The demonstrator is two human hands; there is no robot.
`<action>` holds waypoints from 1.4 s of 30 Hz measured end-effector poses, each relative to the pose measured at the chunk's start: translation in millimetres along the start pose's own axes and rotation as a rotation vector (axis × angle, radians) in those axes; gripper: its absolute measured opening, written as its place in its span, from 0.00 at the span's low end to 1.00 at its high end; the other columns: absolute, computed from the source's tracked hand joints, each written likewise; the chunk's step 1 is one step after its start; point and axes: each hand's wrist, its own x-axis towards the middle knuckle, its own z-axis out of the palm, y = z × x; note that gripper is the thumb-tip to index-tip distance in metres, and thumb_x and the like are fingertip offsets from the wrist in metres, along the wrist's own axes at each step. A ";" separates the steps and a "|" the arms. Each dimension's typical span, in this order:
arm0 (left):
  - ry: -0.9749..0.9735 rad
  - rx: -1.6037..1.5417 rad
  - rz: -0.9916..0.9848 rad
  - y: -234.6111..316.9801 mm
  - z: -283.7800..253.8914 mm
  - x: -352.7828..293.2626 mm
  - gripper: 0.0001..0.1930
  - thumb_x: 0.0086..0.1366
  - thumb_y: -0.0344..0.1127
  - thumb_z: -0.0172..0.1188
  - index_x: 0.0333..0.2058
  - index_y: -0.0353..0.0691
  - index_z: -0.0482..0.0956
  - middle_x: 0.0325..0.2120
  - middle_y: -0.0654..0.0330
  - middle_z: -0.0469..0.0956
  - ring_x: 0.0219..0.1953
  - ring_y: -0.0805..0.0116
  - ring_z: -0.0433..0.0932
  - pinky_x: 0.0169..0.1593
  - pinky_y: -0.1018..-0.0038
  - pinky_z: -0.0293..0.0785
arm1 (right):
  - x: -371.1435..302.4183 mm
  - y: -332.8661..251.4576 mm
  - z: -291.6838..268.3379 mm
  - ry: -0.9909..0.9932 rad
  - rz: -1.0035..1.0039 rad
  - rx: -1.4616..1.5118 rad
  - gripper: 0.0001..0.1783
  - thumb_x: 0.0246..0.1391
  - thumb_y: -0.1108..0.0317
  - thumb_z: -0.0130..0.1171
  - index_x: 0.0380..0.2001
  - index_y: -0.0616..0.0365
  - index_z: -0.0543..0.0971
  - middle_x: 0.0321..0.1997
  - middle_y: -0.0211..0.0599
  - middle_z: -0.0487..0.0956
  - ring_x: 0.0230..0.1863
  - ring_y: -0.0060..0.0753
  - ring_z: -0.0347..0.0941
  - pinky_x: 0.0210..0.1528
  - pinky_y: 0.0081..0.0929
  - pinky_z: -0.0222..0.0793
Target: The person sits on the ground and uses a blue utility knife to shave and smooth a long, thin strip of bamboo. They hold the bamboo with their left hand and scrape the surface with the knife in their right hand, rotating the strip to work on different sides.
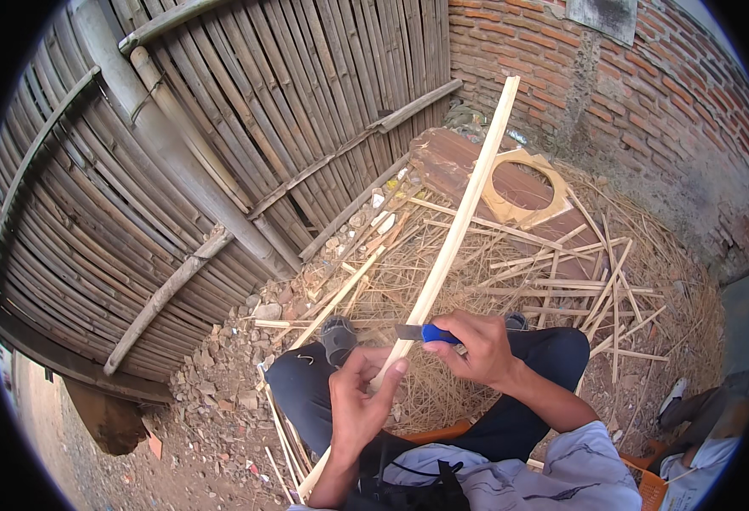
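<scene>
A long, pale bamboo strip (453, 234) slants from my lap up toward the brick wall. My left hand (362, 395) is closed round its lower part, thumb along the near side. In my right hand (475, 347) is a knife with a blue handle (439, 335). Its dark blade (407, 332) lies across the strip, touching it just above my left hand. The fingers of my right hand wrap the handle and partly hide it.
Cut strips (562, 285) and shavings cover the ground ahead. Beyond lies a brown board (442, 162) with a ring-shaped wooden piece (553, 189). A bamboo fence (306, 102) stands left, a brick wall (553, 64) behind. Another person's leg (689, 409) and an orange crate (652, 487) are at right.
</scene>
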 end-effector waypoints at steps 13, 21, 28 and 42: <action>-0.064 -0.165 -0.076 -5.8 -0.3 -1.0 0.09 0.77 0.28 0.66 0.51 0.31 0.81 0.33 0.63 0.84 0.30 0.85 0.76 0.31 0.84 0.65 | 0.4 -10.7 -4.5 -0.021 -0.001 -0.034 0.16 0.62 0.57 0.76 0.44 0.57 0.86 0.31 0.34 0.86 0.25 0.36 0.85 0.24 0.33 0.76; -0.073 -0.135 -0.069 -13.5 -0.1 -4.8 0.09 0.78 0.29 0.66 0.51 0.32 0.82 0.34 0.64 0.84 0.29 0.86 0.73 0.30 0.84 0.63 | 3.1 -9.1 -15.1 -0.031 0.022 -0.106 0.16 0.60 0.55 0.77 0.42 0.55 0.88 0.32 0.34 0.88 0.26 0.37 0.86 0.26 0.32 0.77; -0.080 -0.133 -0.049 -15.4 -5.8 -3.8 0.08 0.78 0.30 0.67 0.49 0.32 0.82 0.33 0.64 0.84 0.30 0.86 0.73 0.30 0.83 0.64 | 5.5 -11.3 -17.3 -0.047 0.025 -0.138 0.15 0.60 0.57 0.77 0.43 0.55 0.89 0.34 0.37 0.89 0.28 0.40 0.87 0.29 0.33 0.80; -0.249 0.309 -0.108 -21.1 -35.9 -4.5 0.27 0.72 0.38 0.74 0.64 0.36 0.76 0.39 0.53 0.92 0.46 0.67 0.90 0.44 0.68 0.83 | 27.2 14.7 -43.7 0.075 0.063 -0.195 0.15 0.62 0.59 0.76 0.42 0.60 0.88 0.36 0.40 0.89 0.30 0.39 0.88 0.30 0.32 0.80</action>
